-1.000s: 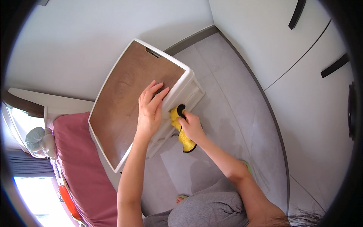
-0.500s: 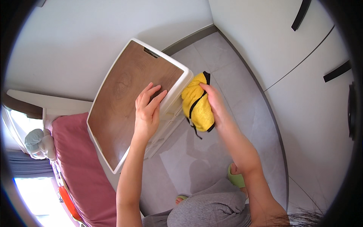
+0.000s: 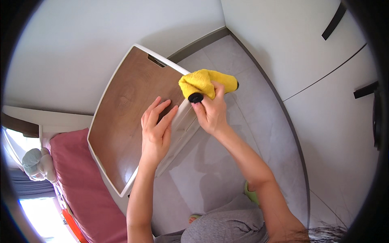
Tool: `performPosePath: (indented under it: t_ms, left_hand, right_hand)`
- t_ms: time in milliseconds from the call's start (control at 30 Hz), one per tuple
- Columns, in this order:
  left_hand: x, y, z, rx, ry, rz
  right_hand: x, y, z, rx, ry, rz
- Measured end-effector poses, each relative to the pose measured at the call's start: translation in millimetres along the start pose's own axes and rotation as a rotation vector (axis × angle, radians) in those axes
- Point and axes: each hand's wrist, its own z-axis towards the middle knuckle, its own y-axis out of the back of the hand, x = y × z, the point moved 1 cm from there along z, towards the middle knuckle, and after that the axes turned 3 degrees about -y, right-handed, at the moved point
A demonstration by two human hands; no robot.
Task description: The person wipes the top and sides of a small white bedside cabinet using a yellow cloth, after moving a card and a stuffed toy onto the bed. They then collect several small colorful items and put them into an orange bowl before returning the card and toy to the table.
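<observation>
A yellow fluffy cloth with black trim [image 3: 208, 80] bunched in the right hand [image 3: 211, 109] at the far right corner of a white plastic storage unit with a brown wood-grain top [image 3: 121, 109].

The right hand is closed around the cloth, thumb by its black trim; the cloth covers that corner from view, and whether it touches the unit cannot be told. The left hand [image 3: 156, 131], fingers spread and gripping nothing, lies over the top along its right edge. The storage unit's top is framed by a raised white rim, with a dark slot [image 3: 157, 61] set in the far edge; its white side has recessed panels, and its contents are hidden. Past its near left edge lies a dusty-red fabric cover [image 3: 87, 178], with a pale plush toy [image 3: 38, 162] beside it.
</observation>
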Motion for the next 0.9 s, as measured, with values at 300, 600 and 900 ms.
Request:
performPosePath:
  t_ms: [300,600,900]
  left_hand:
    - [-3.4,1.6,0.9,0.077,-0.019,0.041]
    - [-4.5,15.0,-29.2,0.220,-0.153,0.174]
    - [0.5,76.4,-166.2,0.328,-0.307,0.191]
  right_hand:
    - [-134.5,-32.0,-6.6,0.291,-0.707,0.005]
    - [-145.9,-20.9,-50.4,0.487,-0.699,-0.120]
    - [-51.3,38.8,-185.0,0.723,-0.960,0.114]
